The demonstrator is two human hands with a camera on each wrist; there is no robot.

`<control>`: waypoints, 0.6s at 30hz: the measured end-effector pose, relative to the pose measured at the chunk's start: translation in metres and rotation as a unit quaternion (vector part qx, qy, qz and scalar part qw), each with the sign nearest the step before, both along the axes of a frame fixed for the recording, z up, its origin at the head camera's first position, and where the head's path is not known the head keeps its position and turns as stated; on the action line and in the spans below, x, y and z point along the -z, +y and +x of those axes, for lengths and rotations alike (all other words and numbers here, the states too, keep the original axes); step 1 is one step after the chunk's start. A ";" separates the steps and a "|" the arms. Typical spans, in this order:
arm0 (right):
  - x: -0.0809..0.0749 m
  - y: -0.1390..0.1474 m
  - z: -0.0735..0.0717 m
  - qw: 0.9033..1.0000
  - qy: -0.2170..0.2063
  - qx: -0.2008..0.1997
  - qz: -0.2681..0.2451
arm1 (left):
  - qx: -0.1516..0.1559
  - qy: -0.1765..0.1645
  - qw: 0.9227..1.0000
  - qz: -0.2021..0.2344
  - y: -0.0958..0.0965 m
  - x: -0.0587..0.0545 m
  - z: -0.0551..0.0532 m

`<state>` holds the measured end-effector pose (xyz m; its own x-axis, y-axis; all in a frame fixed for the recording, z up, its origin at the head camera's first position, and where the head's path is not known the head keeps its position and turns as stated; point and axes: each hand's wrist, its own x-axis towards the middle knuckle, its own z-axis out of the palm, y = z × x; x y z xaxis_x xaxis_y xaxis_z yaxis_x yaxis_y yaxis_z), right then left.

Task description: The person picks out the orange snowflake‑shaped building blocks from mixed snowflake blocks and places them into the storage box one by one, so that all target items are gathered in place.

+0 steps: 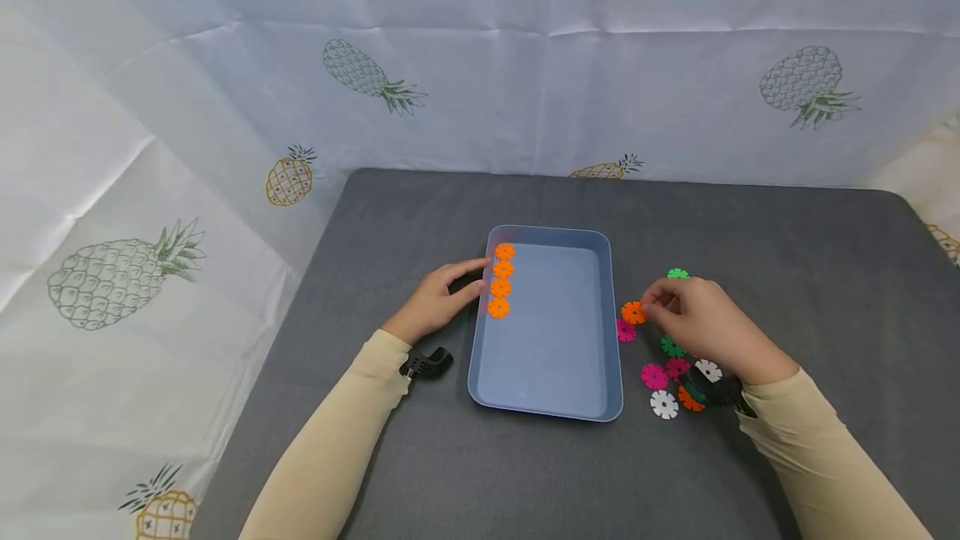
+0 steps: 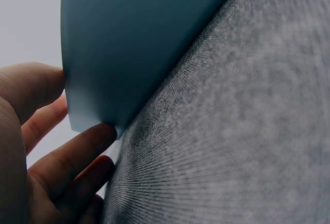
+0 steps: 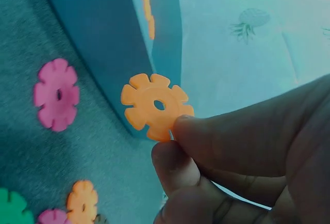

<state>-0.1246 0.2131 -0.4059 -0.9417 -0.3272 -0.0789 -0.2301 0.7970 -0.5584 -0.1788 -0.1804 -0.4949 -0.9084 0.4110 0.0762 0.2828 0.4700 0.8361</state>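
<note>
My right hand (image 1: 701, 319) pinches an orange notched plastic disc (image 3: 157, 105) by its edge, between thumb and fingertips. It is held up beside the right wall of a blue-grey tray (image 1: 555, 357). Inside the tray, several orange discs (image 1: 500, 287) form a column along the left wall. My left hand (image 1: 442, 298) is at the tray's left side, thumb and fingers extended, fingertips touching its outer wall (image 2: 118, 53). Below the right hand lie loose discs: pink (image 1: 654, 377), white (image 1: 663, 404), green (image 1: 672, 347) and orange. The right hand and wrist partly hide some of them.
The tray and discs are on a dark grey cloth-covered table (image 1: 420, 473). Behind and to the left hangs a pale curtain (image 1: 487, 107) printed with pineapples. Each wrist wears a black strap mount, the left one (image 1: 427, 363) close to the tabletop.
</note>
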 end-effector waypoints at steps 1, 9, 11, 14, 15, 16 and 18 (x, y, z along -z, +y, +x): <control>-0.001 -0.001 -0.001 1.000 -0.002 0.000 0.000 | 0.000 0.000 1.000 0.000 0.000 0.000 0.000; -0.011 -0.016 -0.006 1.000 -0.011 -0.004 -0.006 | 0.002 -0.003 1.000 -0.003 0.000 -0.005 0.001; -0.012 -0.021 -0.008 1.000 -0.013 -0.008 -0.014 | 0.001 -0.002 1.000 -0.003 0.000 -0.005 0.001; -0.012 -0.029 -0.011 1.000 -0.015 -0.013 -0.024 | 0.001 -0.002 1.000 -0.002 0.000 -0.006 0.001; -0.012 -0.032 -0.013 0.999 -0.014 -0.014 -0.027 | 0.002 -0.001 1.000 -0.001 0.000 -0.006 0.001; -0.012 -0.034 -0.014 0.999 -0.016 -0.014 -0.031 | 0.002 -0.002 1.000 -0.001 0.000 -0.007 0.001; -0.012 -0.040 -0.015 0.999 -0.016 -0.014 -0.037 | 0.002 -0.002 1.000 -0.002 0.000 -0.008 0.001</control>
